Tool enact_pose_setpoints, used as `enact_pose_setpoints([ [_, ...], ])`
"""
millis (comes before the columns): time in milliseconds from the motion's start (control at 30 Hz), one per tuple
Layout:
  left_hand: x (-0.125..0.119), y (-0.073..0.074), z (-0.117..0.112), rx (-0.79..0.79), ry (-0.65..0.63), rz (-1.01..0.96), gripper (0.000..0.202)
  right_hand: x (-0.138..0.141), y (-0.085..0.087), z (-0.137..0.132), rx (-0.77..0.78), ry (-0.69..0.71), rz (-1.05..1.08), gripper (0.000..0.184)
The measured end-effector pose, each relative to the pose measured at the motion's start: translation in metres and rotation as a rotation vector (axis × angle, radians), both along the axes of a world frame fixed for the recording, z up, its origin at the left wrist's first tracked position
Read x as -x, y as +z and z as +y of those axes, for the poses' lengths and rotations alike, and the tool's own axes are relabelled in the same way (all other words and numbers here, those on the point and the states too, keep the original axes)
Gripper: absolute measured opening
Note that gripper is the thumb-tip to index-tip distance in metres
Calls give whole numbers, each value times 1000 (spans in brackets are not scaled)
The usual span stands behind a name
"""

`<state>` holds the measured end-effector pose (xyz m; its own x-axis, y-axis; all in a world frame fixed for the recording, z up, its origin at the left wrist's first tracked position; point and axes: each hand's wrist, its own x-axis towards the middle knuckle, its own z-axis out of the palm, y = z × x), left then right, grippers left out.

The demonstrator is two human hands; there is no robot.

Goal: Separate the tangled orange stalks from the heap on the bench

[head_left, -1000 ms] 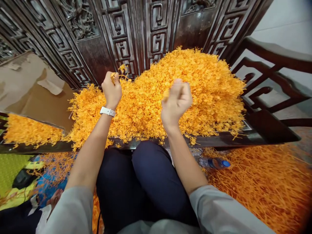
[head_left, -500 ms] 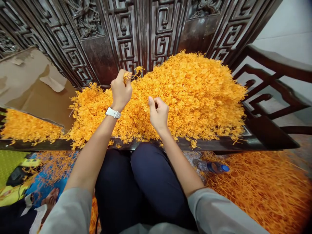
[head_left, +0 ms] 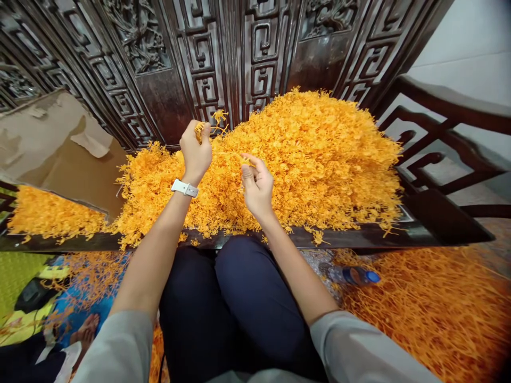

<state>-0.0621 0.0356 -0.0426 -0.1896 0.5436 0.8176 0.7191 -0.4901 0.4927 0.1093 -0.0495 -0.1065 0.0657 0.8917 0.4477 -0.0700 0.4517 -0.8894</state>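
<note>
Pinching a yellow flower piece [head_left: 245, 161] between thumb and forefinger of the right hand [head_left: 258, 187]. Gripping spidery yellow-orange flowers [head_left: 198, 129] in the curled left hand [head_left: 196, 154], with a stem and a flower head [head_left: 219, 116] jutting out past the thumb. Holding both hands apart over a large heap of matching blossoms [head_left: 315, 154], covering much of the dark wooden counter [head_left: 379, 235] and mounting highest on the right. Wearing a white watch strap [head_left: 184, 188] on the left wrist. Sitting with dark-trousered knees [head_left: 249, 271] at the front edge, facing carved dark-wood panelling [head_left: 162, 103]. Seeing torn cardboard [head_left: 85, 173] on the left, a lattice armrest [head_left: 435, 119] on the right. Seeing below, on the right, a clear bottle [head_left: 353, 275] with a blue cap [head_left: 373, 277] and a dark label, too blurred for reading, near a mass of orange strands [head_left: 439, 308]; seeing at lower left part of another person [head_left: 83, 331].
</note>
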Motion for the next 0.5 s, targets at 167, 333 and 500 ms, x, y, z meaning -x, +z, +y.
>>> enact_pose_setpoints([
  [167,10,-2,8,-7,49,-56,53,-3,15,-13,-198,-172,-37,40],
  [333,1,-3,19,61,-23,-34,46,-14,42,-35,-502,-179,-206,28],
  [500,-15,-2,32,103,-146,-122,46,-28,56,-43,-689,-311,-244,17],
])
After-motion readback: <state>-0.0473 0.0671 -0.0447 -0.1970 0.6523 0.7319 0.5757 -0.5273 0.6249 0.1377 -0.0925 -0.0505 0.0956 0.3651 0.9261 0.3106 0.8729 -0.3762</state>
